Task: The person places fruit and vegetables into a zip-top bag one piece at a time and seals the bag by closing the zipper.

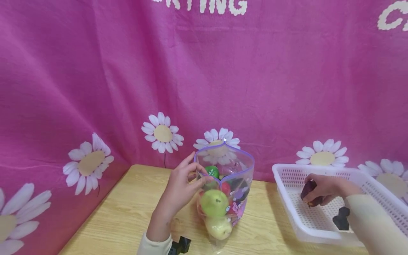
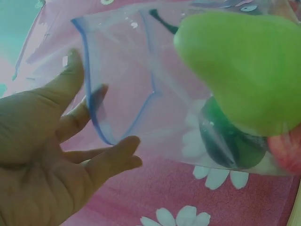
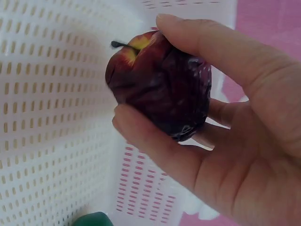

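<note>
My left hand [image 1: 181,186] holds the blue-purple rim of a clear plastic zip bag [image 1: 237,173] standing on the table. A green pear [image 2: 244,66] with a dark stem shows through the plastic in the left wrist view, near a dark green pepper-like piece [image 2: 230,136] and something red. Low in the bag, the head view shows a pale yellow-green fruit [image 1: 219,227]. Over at the right, my right hand [image 1: 328,187] grips a dark red apple [image 3: 160,84] inside a white plastic basket [image 1: 299,216]. Fingers and thumb press its sides, and its short stem stays uncovered.
Part of a green object [image 3: 94,220] shows in the basket at the bottom of the right wrist view. The wooden table [image 1: 127,212] meets a pink cloth [image 1: 271,88] with white daisies, hanging behind and at the left.
</note>
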The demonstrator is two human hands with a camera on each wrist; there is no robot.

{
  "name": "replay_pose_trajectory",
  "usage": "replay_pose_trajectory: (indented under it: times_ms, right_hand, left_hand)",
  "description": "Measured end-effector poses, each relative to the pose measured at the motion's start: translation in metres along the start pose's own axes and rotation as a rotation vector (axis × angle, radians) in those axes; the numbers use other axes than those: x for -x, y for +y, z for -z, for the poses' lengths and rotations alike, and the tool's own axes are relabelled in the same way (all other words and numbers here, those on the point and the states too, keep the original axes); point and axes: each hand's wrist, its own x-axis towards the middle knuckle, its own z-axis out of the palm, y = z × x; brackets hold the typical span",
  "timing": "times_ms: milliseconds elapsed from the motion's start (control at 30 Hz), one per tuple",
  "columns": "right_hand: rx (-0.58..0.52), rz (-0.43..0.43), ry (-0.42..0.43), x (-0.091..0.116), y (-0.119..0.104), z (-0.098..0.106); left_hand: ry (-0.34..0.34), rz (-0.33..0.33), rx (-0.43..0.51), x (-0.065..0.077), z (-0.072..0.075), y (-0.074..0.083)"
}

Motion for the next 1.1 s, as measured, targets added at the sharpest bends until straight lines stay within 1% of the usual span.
replay_pose_trajectory:
  times_ms: [100,167,233,300,367,433,533,600,700,733,800,867,967,1100]
  right_hand:
    - [-0.003,0.048,0.033,0.007,-0.003,0.008]
    - [0.011,0.103,0.072,0.011,-0.009,0.013]
    - [0.032,0.171,0.145,0.016,-0.019,0.016]
    - [0.05,0.255,0.248,0.023,-0.032,0.016]
    - [0.072,0.335,0.368,0.033,-0.049,0.014]
    - [0.094,0.392,0.478,0.044,-0.069,0.012]
    - [0.109,0.469,0.588,0.061,-0.101,0.004]
    - [0.113,0.511,0.635,0.071,-0.124,-0.003]
    - [0.112,0.57,0.667,0.08,-0.159,-0.016]
    - [0.105,0.588,0.663,0.082,-0.17,-0.021]
    - [0.1,0.611,0.641,0.083,-0.192,-0.031]
    - [0.105,0.655,0.607,0.081,-0.209,-0.041]
    - [0.121,0.738,0.567,0.075,-0.228,-0.054]
    - [0.156,0.84,0.54,0.068,-0.244,-0.068]
  left_hand:
    - [-0.061,0.007,0.006,-0.001,0.001,-0.001]
    - [-0.084,0.012,0.006,-0.002,0.001,-0.002]
    - [-0.088,0.004,-0.002,-0.003,0.001,-0.002]
    - [-0.078,-0.015,-0.014,-0.003,-0.001,-0.003]
    - [-0.063,-0.024,-0.018,-0.004,-0.002,-0.004]
    - [-0.053,-0.036,-0.025,-0.003,-0.005,-0.005]
    - [-0.049,-0.059,-0.044,-0.003,-0.008,-0.007]
    - [-0.043,-0.086,-0.066,-0.002,-0.01,-0.007]
    - [-0.028,-0.113,-0.094,-0.001,-0.01,-0.006]
    - [-0.024,-0.124,-0.107,-0.001,-0.01,-0.006]
    - [-0.022,-0.117,-0.113,-0.001,-0.009,-0.004]
    - [-0.027,-0.108,-0.127,-0.001,-0.008,-0.002]
    - [-0.041,-0.093,-0.141,0.0,-0.008,0.0]
    - [-0.047,-0.108,-0.136,0.001,-0.009,0.004]
